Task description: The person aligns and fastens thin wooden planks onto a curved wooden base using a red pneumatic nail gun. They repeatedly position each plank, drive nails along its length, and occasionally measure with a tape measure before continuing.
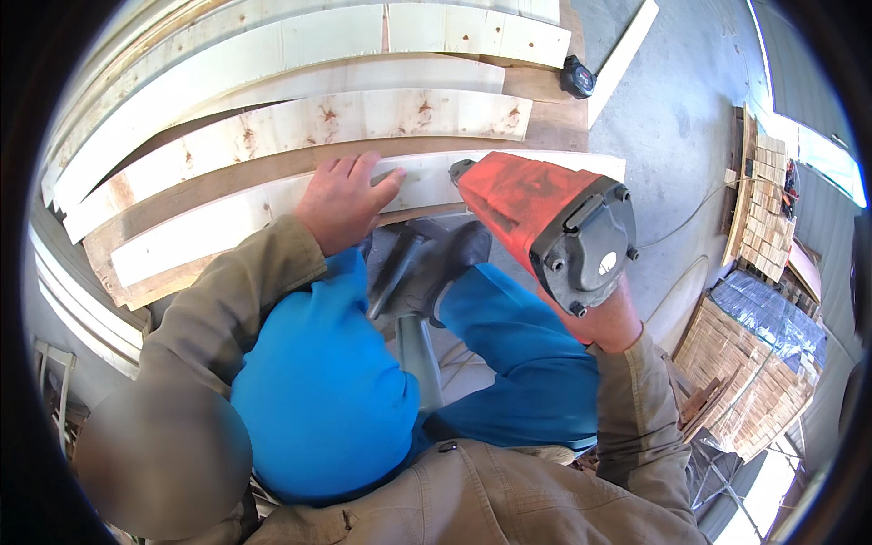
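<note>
My right hand (616,320) is wrapped round the grip of a nail gun (536,213), which has a red body and a black cap. The grip itself is mostly hidden under the tool. Its dark nose lies over the nearest pale wooden board (422,184), and whether they touch I cannot tell. Farther left along that board, my left hand (345,200) holds it from above, with the fingers bent over the far edge and the thumb pointing right. This board lies on a wider brown board (182,279).
Several more pale planks (309,123) lie beyond, roughly parallel. A black tape measure (577,77) sits at their right end. Another plank (624,59) lies on the grey floor. Stacked wood blocks (767,209) and a wrapped wood stack (745,363) stand at right. A hose (686,218) crosses the floor.
</note>
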Demonstrator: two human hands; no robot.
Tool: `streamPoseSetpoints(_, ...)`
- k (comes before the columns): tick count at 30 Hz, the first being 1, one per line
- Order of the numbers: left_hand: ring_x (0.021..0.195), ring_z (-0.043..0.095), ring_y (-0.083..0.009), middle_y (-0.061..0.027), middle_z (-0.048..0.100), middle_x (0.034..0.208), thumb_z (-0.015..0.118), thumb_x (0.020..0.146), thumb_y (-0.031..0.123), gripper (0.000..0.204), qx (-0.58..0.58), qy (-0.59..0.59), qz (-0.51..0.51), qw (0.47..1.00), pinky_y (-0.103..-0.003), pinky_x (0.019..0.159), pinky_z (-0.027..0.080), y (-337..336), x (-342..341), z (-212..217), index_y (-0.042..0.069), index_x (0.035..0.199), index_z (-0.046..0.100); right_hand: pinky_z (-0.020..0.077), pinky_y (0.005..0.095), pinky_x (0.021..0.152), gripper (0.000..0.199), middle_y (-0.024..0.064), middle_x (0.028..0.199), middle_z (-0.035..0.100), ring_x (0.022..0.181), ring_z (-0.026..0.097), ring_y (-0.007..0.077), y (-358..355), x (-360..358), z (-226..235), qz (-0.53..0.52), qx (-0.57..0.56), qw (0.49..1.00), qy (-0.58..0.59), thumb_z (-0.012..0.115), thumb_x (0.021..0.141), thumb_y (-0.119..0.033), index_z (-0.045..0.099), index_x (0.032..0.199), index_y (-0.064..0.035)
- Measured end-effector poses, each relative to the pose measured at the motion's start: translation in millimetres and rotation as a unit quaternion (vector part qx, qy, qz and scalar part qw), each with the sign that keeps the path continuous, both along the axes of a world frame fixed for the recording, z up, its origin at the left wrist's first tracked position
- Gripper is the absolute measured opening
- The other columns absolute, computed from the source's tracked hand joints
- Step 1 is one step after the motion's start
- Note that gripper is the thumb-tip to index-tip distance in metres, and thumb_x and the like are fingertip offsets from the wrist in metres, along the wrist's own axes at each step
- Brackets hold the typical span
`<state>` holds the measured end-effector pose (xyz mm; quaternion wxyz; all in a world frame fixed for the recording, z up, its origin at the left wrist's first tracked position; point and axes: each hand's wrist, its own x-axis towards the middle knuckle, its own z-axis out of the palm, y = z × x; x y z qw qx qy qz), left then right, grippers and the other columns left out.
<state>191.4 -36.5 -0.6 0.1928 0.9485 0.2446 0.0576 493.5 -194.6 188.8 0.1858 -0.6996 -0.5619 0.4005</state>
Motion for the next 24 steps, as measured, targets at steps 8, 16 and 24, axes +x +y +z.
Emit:
streamPoseSetpoints(8,0.118,0.062,-0.0372,-0.0172,0.062,0.134,0.083,0.079,0.028,0.065,-0.003,-0.036,0.016,0.999,-0.051,0.096,0.051,-1.7,0.9,-8.1,0.015,0.14,0.063,0.0558,0.0414,0.095,0.044,0.0199,0.118,0.072,0.112,0.069,0.0346,22.3,-21.0,-9.3,0.039,0.04,0.995,0.079,0.082,0.084,-0.009,0.067,0.125,-0.0019)
streamPoseSetpoints(16,0.117,0.062,-0.0387,-0.019,0.061,0.135,0.084,0.079,0.028,0.069,-0.051,-0.022,0.017,0.998,-0.05,0.097,0.051,-0.2,1.9,-9.4,0.012,0.14,0.059,0.057,0.0424,0.093,0.04,0.0185,0.116,0.075,0.107,0.072,0.0282,23.5,-28.7,-4.8,0.014,0.032,0.993,0.116,0.08,0.087,-0.009,0.066,0.123,-0.0012)
streamPoseSetpoints(24,0.114,0.064,-0.0384,-0.0181,0.064,0.129,0.082,0.077,0.022,0.061,-0.046,-0.02,0.021,0.999,-0.05,0.096,0.051,1.0,2.6,-8.3,0.011,0.133,0.061,0.0544,0.0377,0.098,0.05,0.0125,0.123,0.07,0.115,0.067,0.0218,-3.7,-21.8,-20.5,-0.096,-0.01,0.992,0.076,0.084,0.085,-0.005,0.061,0.129,0.0013)
